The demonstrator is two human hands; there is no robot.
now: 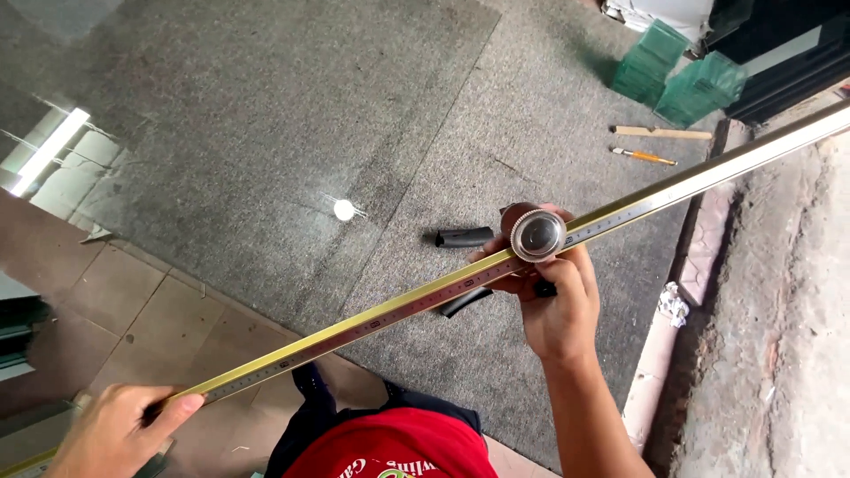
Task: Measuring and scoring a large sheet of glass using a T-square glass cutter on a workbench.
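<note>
While a long brass-coloured measuring bar (pixel 425 301) runs diagonally from the lower left of the frame to the upper right edge, both hands hold it above a grey carpet-covered desk (pixel 266 115). At the lower left, the left hand (pixel 111 434) is closed around the bar's near end, thumb pressed flat along its top. Right of the frame's centre, the right hand (pixel 553 301) curls its fingers around the bar from below, just beside a round knurled metal knob (pixel 534 233) that sits on the bar with its shiny face turned up. Two black handle-like pieces (pixel 465 237) show under the bar, one just left of the knob and one lower, by the fingers. A sheet of glass (pixel 221 177) lies over the left part of the desk, mirroring a ceiling lamp and a bright spot. At the upper right, stacked green-tinted glass pieces (pixel 682 75) stand near a wooden strip (pixel 660 133) and an orange-handled tool (pixel 645 157). A red shirt (pixel 390 447) fills the bottom centre.
</note>
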